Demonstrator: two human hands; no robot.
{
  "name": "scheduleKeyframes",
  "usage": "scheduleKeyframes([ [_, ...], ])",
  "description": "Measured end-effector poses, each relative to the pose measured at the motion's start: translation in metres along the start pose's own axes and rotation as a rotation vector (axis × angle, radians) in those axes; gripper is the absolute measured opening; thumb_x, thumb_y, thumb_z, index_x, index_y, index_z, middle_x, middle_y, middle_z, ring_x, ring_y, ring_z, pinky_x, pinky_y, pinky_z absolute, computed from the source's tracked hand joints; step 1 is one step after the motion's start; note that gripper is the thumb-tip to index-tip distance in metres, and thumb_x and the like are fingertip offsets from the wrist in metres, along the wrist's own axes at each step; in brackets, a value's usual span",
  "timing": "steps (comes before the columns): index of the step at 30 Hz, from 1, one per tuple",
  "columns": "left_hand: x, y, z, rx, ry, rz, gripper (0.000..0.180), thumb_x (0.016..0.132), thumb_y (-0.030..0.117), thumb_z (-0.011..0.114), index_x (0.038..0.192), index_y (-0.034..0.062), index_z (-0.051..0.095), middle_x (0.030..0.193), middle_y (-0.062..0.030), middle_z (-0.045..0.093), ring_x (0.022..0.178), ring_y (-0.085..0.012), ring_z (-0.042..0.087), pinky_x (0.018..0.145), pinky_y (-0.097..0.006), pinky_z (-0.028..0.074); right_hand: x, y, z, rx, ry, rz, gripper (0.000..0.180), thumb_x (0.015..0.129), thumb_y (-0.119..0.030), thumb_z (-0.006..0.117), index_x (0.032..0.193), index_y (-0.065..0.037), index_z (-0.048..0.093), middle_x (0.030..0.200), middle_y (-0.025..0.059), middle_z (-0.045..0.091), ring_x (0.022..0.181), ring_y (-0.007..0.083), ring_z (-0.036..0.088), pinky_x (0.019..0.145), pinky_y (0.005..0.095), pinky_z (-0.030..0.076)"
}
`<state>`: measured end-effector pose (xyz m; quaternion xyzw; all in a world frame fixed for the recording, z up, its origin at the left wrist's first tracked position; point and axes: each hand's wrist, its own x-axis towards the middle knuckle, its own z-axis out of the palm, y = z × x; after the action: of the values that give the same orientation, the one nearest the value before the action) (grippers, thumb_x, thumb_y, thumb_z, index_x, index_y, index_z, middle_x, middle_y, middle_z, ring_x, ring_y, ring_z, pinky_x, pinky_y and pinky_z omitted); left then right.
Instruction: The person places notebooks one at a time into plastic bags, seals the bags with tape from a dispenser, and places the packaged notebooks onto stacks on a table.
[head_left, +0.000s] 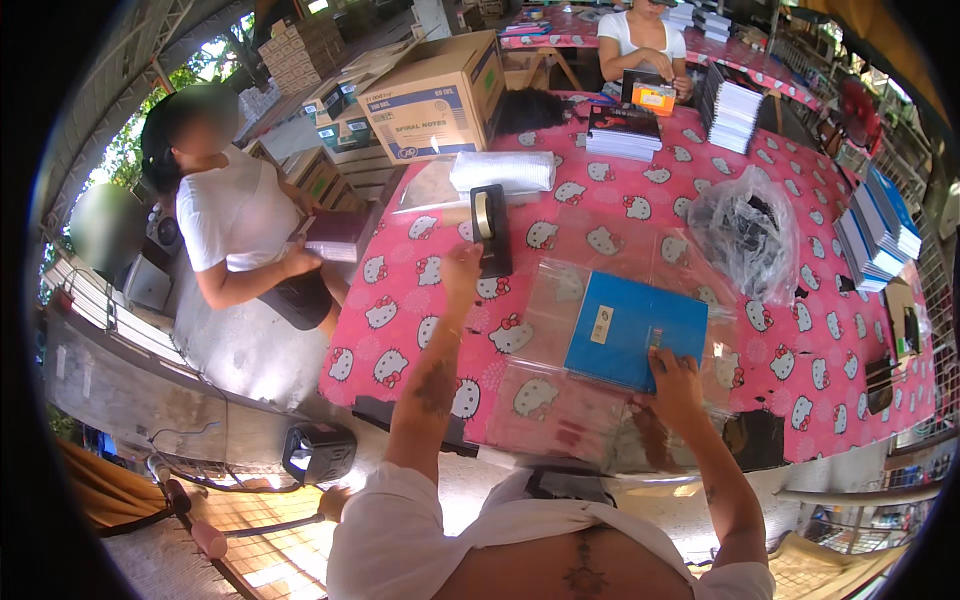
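A blue spiral notebook [628, 325] lies at a slant on sheets of clear plastic [530, 400], which spread out past its edges. My right hand [677, 382] rests on the notebook's near edge, fingers laid over the cover. My left hand [462, 272] is at the near left side of a black tape dispenser [492, 240], with its fingers drawn together. Whatever those fingers pinch, if anything, is too small to make out. A roll of pale tape [483, 214] sits in the dispenser.
Beyond the dispenser lies a white wrapped bundle [503, 172]. A crumpled clear bag [745, 235] is to the notebook's right. Notebook stacks [875, 228] stand along the pink table's [390, 330] right side. Cardboard box [435, 95] far left; one co-worker stands left, another across the table.
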<state>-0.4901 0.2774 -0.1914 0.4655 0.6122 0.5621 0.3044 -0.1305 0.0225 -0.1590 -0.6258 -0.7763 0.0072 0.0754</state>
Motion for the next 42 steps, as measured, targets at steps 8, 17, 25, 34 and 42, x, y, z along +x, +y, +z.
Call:
scheduleKeyframes([
  [8, -0.024, -0.039, 0.023, -0.571, -0.115, -0.443, 0.014, 0.086, 0.021, 0.073, 0.093, 0.0094, 0.069, 0.071, -0.0005, 0.063, 0.055, -0.0132, 0.055, 0.062, -0.030, 0.048, -0.003, 0.010, 0.000, 0.039, 0.026, 0.036, 0.080, 0.060, -0.042, 0.086, 0.124, -0.001, 0.061, 0.115, 0.0084, 0.057, 0.105, 0.0253, 0.060, 0.098, 0.0406, 0.041],
  [17, -0.093, 0.069, 0.032, 0.235, -0.440, 0.004, 0.019, 0.078, 0.019, 0.070, 0.081, 0.0012, 0.074, 0.068, -0.0092, 0.070, 0.062, -0.0139, 0.066, 0.057, -0.031, 0.051, -0.010, 0.028, 0.015, 0.083, 0.054, 0.001, 0.074, 0.063, -0.043, 0.085, 0.119, 0.000, 0.062, 0.118, 0.0083, 0.058, 0.113, 0.0263, 0.059, 0.098, 0.0417, 0.040],
  [25, -0.233, 0.086, 0.142, 0.761, -0.717, 0.218, 0.042, 0.083, 0.044, 0.074, 0.078, 0.0024, 0.073, 0.075, -0.0171, 0.070, 0.078, -0.0292, 0.071, 0.070, -0.040, 0.053, -0.009, 0.033, 0.017, 0.092, 0.103, -0.116, 0.073, 0.065, -0.046, 0.084, 0.118, -0.001, 0.061, 0.119, 0.0109, 0.058, 0.116, 0.0251, 0.058, 0.099, 0.0433, 0.039],
  [34, -0.263, 0.064, 0.096, 0.928, -0.524, 0.275, 0.043, 0.082, 0.047, 0.075, 0.086, 0.0053, 0.062, 0.071, -0.0152, 0.065, 0.070, -0.0343, 0.066, 0.062, -0.044, 0.051, 0.034, 0.068, 0.024, 0.244, -0.134, -0.026, 0.066, 0.088, -0.063, 0.057, 0.133, -0.015, 0.061, 0.125, 0.0098, 0.056, 0.126, 0.0312, 0.048, 0.099, 0.0519, 0.037],
  [42, -0.324, 0.022, 0.136, -0.286, -0.119, -0.438, 0.030, 0.081, 0.017, 0.078, 0.094, 0.0008, 0.056, 0.084, -0.0068, 0.062, 0.075, -0.0175, 0.062, 0.063, -0.033, 0.051, 0.163, 0.188, 0.011, 0.544, -0.536, -0.133, 0.049, 0.088, -0.048, 0.064, 0.110, -0.006, 0.073, 0.108, 0.0170, 0.070, 0.097, 0.0298, 0.067, 0.085, 0.0440, 0.051],
])
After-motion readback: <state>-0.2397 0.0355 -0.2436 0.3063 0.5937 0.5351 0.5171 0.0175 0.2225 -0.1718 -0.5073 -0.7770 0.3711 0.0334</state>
